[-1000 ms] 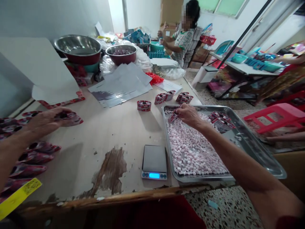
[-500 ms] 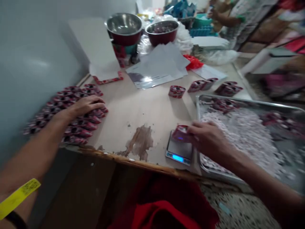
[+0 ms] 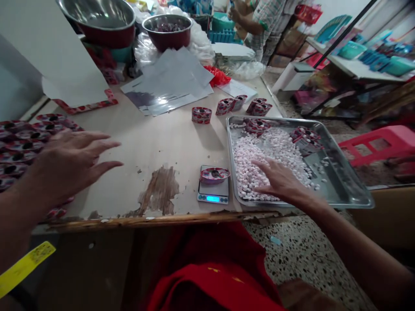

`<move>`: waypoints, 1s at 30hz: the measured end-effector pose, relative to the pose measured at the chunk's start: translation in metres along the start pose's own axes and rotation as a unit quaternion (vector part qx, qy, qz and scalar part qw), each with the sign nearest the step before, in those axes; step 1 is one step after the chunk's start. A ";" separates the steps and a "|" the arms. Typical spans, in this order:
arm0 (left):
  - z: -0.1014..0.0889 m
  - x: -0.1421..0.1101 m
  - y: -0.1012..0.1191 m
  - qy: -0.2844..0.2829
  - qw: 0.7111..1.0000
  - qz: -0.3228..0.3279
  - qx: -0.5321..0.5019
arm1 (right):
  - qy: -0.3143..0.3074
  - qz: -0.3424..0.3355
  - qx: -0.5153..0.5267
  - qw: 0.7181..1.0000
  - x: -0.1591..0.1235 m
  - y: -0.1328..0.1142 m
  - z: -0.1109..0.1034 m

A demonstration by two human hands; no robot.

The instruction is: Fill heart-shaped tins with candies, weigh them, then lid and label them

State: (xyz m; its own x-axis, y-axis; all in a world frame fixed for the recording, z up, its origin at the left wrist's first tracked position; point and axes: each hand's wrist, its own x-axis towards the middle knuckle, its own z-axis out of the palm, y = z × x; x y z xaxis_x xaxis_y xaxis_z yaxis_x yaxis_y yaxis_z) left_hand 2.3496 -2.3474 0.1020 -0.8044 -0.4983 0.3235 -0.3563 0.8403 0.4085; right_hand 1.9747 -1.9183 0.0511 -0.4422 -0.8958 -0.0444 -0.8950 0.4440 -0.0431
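A small oval packet (image 3: 214,174), red and patterned with a dark opening on top, rests on a digital scale (image 3: 213,192) whose blue display is lit. To its right, my right hand (image 3: 278,177) hovers over or just touches white pellets (image 3: 248,162) heaped in a metal tray (image 3: 352,190); its fingers are spread and hold nothing visible. My left hand (image 3: 76,157) is beside the rows of similar red packets (image 3: 21,144) at the table's left, fingers apart, with nothing seen in them.
Several more packets (image 3: 201,115) stand behind the scale, and others lie inside the tray. Silver sheets (image 3: 171,82), a bowl of dark pieces (image 3: 167,32), a larger bowl (image 3: 100,21) and an upright white box lid (image 3: 48,47) are farther back. Another person (image 3: 256,26) works behind.
My right hand has let go of the packet on the scale and moved right over the pellets. The left hand has lifted off the packets with fingers opened. The view has swung right.
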 end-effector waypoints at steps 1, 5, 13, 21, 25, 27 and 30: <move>0.009 0.004 0.011 -0.014 0.999 0.030 0.025 | -0.017 -0.009 -0.014 1.000 -0.005 0.006 0.010; 0.048 0.028 0.050 -0.065 0.982 0.156 0.079 | -0.032 -0.080 0.009 0.996 -0.008 0.004 0.030; 0.086 0.025 0.130 -0.138 0.983 0.118 -0.006 | -0.081 0.034 0.350 0.933 0.019 0.037 0.021; 0.176 -0.007 0.164 -0.090 0.962 -0.046 -0.253 | 0.068 0.047 0.390 0.917 0.006 0.019 0.012; 0.191 0.018 0.189 -0.034 0.962 0.037 -0.268 | 0.110 0.142 0.598 0.781 0.008 -0.015 0.013; 0.181 0.043 0.214 -0.043 0.964 0.147 -0.216 | 0.081 0.162 0.711 0.680 0.016 -0.031 0.015; 0.165 0.082 0.257 -0.144 0.928 0.316 -0.134 | 0.063 0.173 0.809 0.558 0.031 -0.050 0.019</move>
State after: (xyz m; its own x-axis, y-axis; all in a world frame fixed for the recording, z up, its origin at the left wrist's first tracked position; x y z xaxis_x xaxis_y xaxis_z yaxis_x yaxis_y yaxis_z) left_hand 2.1134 -2.1374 0.0926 -0.9199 0.1857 0.3455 0.3295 0.8435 0.4241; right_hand 2.0068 -1.9679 0.0329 -0.6640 -0.7000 -0.2628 0.4243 -0.0633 -0.9033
